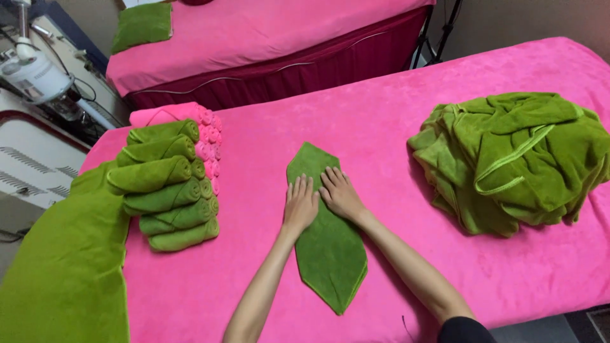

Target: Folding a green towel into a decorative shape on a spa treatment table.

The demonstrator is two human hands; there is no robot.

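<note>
- Pressing down on a green towel (pixel 330 254), both hands lie flat, side by side, on its upper half; the towel is folded to a long shape, pointed at both ends, on the pink bed (pixel 381 127).
- The left hand (pixel 300 204) has its fingers (pixel 298 186) straight and close together, gripping nothing.
- The right hand (pixel 340 194) touches the left, its fingers slightly spread, palm down, also gripping nothing.
- Well to the left of the fingers sits a stack of rolled green towels (pixel 166 184), with rolled pink towels (pixel 206 136) behind it.
- Well to the right lies a loose heap of green towels (pixel 515 159).
- Beyond the fingers stands a second pink bed (pixel 254 32).
</note>
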